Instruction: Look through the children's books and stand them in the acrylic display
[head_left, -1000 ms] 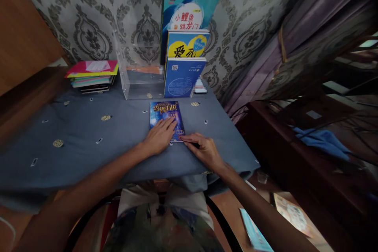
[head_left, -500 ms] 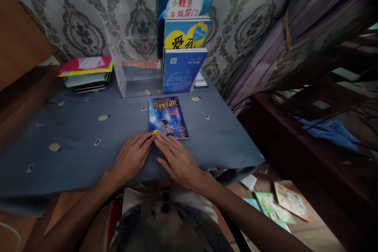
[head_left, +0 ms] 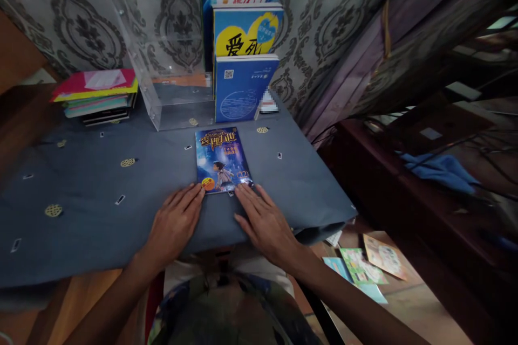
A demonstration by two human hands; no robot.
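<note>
A blue paperback book [head_left: 222, 156] with gold lettering and a cartoon figure on its cover lies flat on the grey-blue tablecloth [head_left: 162, 172]. My left hand [head_left: 177, 218] rests palm down on the cloth, its fingertips at the book's near left corner. Near the opposite corner, my right hand [head_left: 265, 221] also lies flat, fingertips at the lower edge of the cover and thumb out to the side. Both hands are open and hold nothing.
Behind the book stands a clear acrylic rack [head_left: 182, 116] with upright books [head_left: 245, 89] at its right. A stack of books and folders [head_left: 97, 94] sits at the back left. Picture books [head_left: 362, 265] lie on the floor beyond the right table edge, beside a dark red cabinet [head_left: 388, 199].
My hands have moved apart, the right one sliding rightward along the book's near edge. The view has shifted slightly; the book still lies flat before the rack.
</note>
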